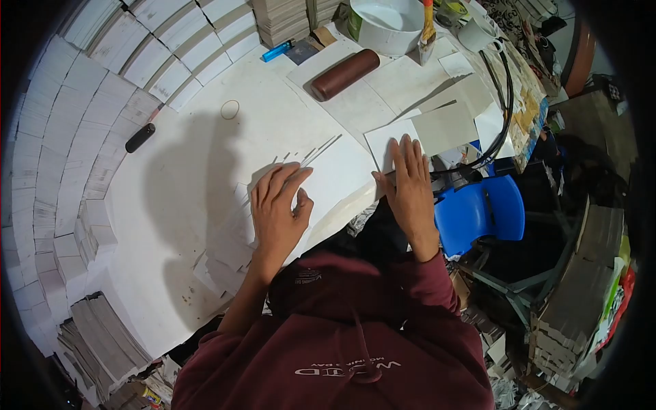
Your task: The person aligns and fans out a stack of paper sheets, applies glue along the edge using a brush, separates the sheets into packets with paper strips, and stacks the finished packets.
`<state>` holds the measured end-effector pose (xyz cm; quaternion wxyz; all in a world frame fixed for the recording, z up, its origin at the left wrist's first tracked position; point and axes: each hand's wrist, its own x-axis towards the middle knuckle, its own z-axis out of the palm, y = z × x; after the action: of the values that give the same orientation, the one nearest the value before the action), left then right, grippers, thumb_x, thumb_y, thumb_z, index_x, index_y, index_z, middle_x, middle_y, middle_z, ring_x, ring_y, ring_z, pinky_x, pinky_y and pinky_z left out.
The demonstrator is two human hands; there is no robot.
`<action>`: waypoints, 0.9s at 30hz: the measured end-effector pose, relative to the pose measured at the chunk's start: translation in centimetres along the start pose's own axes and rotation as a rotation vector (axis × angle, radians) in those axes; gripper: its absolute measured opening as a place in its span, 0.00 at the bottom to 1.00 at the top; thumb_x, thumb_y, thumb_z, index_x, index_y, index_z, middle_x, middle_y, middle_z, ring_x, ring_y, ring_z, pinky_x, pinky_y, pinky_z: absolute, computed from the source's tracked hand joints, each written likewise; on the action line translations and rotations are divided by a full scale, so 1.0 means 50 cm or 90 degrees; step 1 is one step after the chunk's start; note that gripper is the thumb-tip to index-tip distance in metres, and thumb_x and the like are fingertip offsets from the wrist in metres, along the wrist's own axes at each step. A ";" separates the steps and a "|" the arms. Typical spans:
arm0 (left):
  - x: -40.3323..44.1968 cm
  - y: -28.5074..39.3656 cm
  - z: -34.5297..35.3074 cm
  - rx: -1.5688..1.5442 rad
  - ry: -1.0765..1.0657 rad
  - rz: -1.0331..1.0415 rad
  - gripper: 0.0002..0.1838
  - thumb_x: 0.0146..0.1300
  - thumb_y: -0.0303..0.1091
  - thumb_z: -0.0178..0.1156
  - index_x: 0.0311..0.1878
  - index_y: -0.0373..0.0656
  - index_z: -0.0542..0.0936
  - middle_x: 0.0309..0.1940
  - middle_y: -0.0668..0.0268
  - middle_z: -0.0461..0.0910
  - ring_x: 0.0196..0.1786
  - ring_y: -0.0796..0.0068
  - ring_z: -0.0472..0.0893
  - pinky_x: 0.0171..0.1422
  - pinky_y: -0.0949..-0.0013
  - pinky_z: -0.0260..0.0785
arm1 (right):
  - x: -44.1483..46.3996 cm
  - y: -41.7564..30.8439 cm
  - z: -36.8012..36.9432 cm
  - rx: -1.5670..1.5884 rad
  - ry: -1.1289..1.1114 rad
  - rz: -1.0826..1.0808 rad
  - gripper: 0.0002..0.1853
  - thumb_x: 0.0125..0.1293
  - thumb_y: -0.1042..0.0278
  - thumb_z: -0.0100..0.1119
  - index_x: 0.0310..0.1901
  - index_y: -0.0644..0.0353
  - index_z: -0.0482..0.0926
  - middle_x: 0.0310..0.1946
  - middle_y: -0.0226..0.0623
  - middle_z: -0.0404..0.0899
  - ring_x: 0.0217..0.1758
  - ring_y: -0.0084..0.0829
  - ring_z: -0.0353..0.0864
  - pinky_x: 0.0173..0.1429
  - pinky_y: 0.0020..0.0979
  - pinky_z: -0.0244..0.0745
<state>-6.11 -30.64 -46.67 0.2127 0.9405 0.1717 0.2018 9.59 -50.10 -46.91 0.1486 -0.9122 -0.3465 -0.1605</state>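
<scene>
Pale flat worktop [270, 126], two grips.
Left grip [279, 208] curled, spread, at thin white sheets [333, 174]; right grip [411, 191] spread flat on white rectangular card [381, 149]; brown cylindrical case [346, 74], twelve o'clock.

Both hands [281, 205] palm-down, fingers extended forward
</scene>
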 end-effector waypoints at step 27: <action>0.003 0.029 -0.005 0.034 -0.017 0.013 0.32 0.74 0.52 0.63 0.76 0.51 0.74 0.65 0.63 0.79 0.66 0.62 0.73 0.68 0.58 0.61 | 0.016 0.059 0.029 -0.259 0.014 0.045 0.36 0.77 0.66 0.62 0.83 0.44 0.62 0.62 0.50 0.74 0.56 0.38 0.74 0.65 0.37 0.71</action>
<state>-5.76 -31.75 -45.76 0.1879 0.9501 0.1646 0.1867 12.45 -51.19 -48.38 -0.0293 -0.9333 -0.2727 -0.2318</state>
